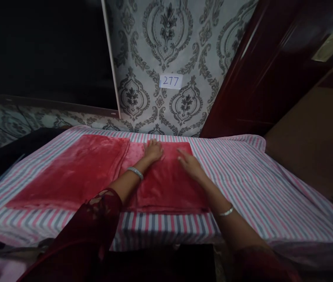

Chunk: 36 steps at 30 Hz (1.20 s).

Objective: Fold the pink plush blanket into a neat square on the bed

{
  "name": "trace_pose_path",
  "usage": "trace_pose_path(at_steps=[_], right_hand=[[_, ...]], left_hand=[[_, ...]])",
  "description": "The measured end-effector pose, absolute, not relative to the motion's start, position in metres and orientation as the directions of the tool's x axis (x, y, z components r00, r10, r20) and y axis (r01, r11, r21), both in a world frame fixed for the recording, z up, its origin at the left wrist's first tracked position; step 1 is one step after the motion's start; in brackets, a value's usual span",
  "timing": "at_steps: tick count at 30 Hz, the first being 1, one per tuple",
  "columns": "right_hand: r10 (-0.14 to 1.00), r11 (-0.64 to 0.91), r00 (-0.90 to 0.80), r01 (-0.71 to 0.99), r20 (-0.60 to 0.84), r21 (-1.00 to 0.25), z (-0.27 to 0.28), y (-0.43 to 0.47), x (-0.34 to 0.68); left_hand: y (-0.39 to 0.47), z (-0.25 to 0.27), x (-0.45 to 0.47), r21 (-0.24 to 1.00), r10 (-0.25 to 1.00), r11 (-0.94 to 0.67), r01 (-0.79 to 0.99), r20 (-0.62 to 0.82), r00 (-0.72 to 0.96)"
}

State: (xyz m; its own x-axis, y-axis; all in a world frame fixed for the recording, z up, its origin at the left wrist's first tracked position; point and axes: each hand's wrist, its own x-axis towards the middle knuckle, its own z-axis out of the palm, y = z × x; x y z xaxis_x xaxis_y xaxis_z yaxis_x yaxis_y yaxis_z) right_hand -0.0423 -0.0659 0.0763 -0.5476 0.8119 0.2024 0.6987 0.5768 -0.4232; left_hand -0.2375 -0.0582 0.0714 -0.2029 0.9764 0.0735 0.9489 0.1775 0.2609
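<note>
A plush red blanket (75, 172) lies partly folded across a striped cloth, with a thicker folded part (169, 184) at its right. My left hand (153, 150) rests palm down on the far side of this folded part, its fingers pointing away from me. Over the right portion of the blanket, near its right edge, is my right hand (191, 164), fingers stretched out and slightly apart. Neither hand grips the fabric. A lighter, brushed strip of the plush shows between the left part and the folded part.
The striped cloth (242, 176) covers the table and hangs over its front edge. A dark television screen (42, 51) is at the upper left. A paper label (171, 81) marked 277 is on the patterned wall. A dark red door (251, 74) and a brown box (313, 137) stand at the right.
</note>
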Motion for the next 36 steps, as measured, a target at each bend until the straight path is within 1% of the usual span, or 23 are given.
trace_pose_path(at_steps=[2,4,6,9,11,15,22,27,32,34,36], right_hand=[[0.877,0.481,-0.45,0.814,0.171,-0.326,0.089,-0.036,-0.048],[0.905,0.424,-0.398,0.862,0.148,-0.278,0.089,-0.016,-0.06],[0.911,0.413,-0.391,0.878,0.133,-0.241,0.076,-0.007,-0.07],[0.908,0.417,-0.404,0.897,0.111,-0.145,0.045,-0.005,-0.075],[0.907,0.418,-0.407,0.901,0.106,-0.116,0.027,-0.004,-0.073],[0.906,0.422,-0.412,0.899,0.099,-0.117,0.013,0.004,-0.068],[0.909,0.417,-0.413,0.895,0.062,-0.155,0.016,0.008,-0.066],[0.913,0.408,-0.404,0.898,0.06,-0.166,0.021,0.002,-0.067],[0.911,0.407,-0.413,0.89,0.016,-0.203,0.043,0.001,-0.062],[0.915,0.4,-0.402,0.891,0.033,-0.216,0.051,-0.005,-0.054],[0.898,0.44,-0.431,0.876,0.086,-0.197,0.052,-0.02,-0.046]], left_hand=[[-0.053,0.075,-0.229,0.255,0.976,0.163,0.953,0.098,-0.193],[-0.05,0.071,-0.223,0.244,0.978,0.155,0.957,0.1,-0.183],[-0.05,0.061,-0.221,0.224,0.977,0.17,0.96,0.088,-0.193],[-0.053,0.042,-0.224,0.197,0.973,0.202,0.959,0.066,-0.219],[-0.054,0.033,-0.226,0.19,0.974,0.204,0.96,0.062,-0.219],[-0.051,0.027,-0.229,0.199,0.976,0.197,0.96,0.056,-0.212],[-0.048,0.026,-0.231,0.256,0.973,0.187,0.948,0.087,-0.215],[-0.05,0.033,-0.23,0.261,0.977,0.19,0.947,0.043,-0.208],[-0.053,0.063,-0.228,0.341,0.978,0.208,0.917,-0.042,-0.207],[-0.063,0.073,-0.222,0.351,0.981,0.183,0.918,-0.006,-0.194],[-0.083,0.075,-0.213,0.335,0.99,0.092,0.938,0.069,-0.122]])
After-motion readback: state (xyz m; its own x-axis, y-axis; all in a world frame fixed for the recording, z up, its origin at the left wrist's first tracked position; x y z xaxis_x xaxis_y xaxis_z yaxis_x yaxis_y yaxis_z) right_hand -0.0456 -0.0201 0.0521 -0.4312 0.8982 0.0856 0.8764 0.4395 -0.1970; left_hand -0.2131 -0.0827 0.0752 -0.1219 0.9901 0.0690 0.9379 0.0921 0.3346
